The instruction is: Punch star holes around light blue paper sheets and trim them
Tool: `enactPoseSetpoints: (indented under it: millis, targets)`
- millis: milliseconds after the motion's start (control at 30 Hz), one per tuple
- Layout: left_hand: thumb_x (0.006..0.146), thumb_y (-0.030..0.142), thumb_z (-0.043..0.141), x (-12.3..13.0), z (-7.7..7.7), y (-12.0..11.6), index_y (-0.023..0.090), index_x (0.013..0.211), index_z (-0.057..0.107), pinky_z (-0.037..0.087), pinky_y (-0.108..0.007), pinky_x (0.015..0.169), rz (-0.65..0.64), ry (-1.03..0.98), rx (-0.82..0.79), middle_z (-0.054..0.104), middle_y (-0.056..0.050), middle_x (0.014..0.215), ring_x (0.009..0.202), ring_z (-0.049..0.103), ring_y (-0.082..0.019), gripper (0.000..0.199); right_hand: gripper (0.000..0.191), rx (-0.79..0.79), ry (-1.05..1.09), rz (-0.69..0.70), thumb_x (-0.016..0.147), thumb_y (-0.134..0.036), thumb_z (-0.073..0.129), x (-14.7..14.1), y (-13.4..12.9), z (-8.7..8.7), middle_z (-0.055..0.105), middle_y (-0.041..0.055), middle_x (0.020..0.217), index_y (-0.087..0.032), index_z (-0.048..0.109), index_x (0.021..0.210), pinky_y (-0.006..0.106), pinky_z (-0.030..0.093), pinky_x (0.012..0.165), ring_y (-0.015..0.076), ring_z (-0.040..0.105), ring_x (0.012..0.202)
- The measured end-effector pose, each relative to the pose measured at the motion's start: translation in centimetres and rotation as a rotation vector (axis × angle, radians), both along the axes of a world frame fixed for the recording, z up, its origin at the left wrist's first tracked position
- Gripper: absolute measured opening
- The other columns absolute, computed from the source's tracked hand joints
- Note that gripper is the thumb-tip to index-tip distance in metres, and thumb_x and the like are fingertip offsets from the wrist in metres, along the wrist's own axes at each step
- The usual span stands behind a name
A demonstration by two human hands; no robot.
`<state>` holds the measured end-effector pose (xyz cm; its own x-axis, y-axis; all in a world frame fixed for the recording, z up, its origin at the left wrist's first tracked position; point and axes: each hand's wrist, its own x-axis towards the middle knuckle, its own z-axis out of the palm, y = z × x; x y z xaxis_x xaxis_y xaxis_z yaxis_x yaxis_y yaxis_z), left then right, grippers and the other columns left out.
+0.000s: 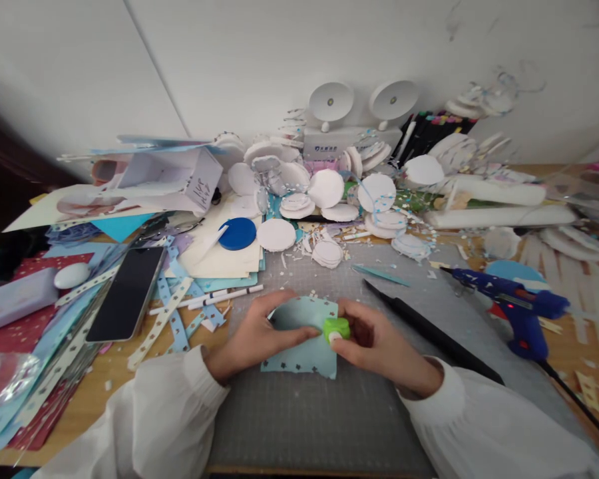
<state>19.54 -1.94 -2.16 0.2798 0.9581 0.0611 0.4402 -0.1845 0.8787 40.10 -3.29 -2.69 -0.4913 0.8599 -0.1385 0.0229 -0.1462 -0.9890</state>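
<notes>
White, loose-cuffed fabric sleeves (154,409) cover my forearms, either side of the grey gridded cutting mat (319,426). From the left, a pale lilac boxy object (17,303) sits just beside a smooth white oval object (72,276), then a black-screened phone (127,293) lies tilted near blue and cream paper strips with star-shaped holes (174,319). My left hand (259,332) pinches a pale blue paper sheet (299,356), thumb across its face and fingers curled at its upper left; star holes run along its bottom edge. At its right edge, my right hand (374,339) grips a small bright-green craft punch (335,328), thumb against its white button. Further right lie slim turquoise tweezers (381,274), a long black tapered tool (429,326) and a dark-blue glue gun (522,306) with a red light.
</notes>
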Motion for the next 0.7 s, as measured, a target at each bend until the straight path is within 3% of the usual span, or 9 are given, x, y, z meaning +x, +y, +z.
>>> enactPoseSetpoints:
  millis: [167,400,533,700]
  targets:
    - [0.060,0.041,0.078,0.05,-0.51,-0.14,0.019,0.092,0.069,0.053,-0.029,0.071,0.188,0.085,-0.035,0.070,-0.004,0.092,0.085,0.064,-0.022,0.040,0.021,0.064,-0.161,0.074,0.077,-0.030,0.064,0.47,-0.15,-0.63,0.041,-0.0045,0.068,-0.020,0.046,0.081,0.021,0.029,0.048,0.0084,0.035,0.056]
    - [0.059,0.039,0.079,0.19,-0.58,-0.15,0.019,0.090,0.069,0.055,-0.029,0.067,0.200,0.052,-0.023,0.071,-0.004,0.089,0.083,0.065,-0.022,0.038,0.022,0.063,-0.172,0.074,0.078,-0.032,0.063,0.45,-0.04,-0.59,0.038,-0.0052,0.067,-0.020,0.046,0.081,0.021,0.028,0.047,0.0088,0.034,0.055]
    - [0.065,0.038,0.076,0.13,-0.71,-0.18,0.018,0.085,0.068,0.054,-0.029,0.072,0.128,0.008,0.018,0.071,-0.003,0.084,0.079,0.065,-0.020,0.030,0.021,0.061,-0.167,0.124,0.082,-0.036,0.058,0.48,0.00,-0.29,0.038,-0.0043,0.067,-0.019,0.047,0.078,0.022,0.029,0.048,0.0093,0.035,0.056]
    - [0.059,0.040,0.079,0.06,-1.10,-0.08,0.018,0.091,0.068,0.053,-0.033,0.077,0.227,0.030,-0.006,0.070,-0.006,0.093,0.086,0.064,-0.023,0.040,0.025,0.139,-0.254,0.163,0.084,-0.038,0.056,0.38,0.06,-0.09,0.036,-0.0050,0.062,-0.018,0.046,0.073,0.022,0.026,0.046,0.0089,0.032,0.053]
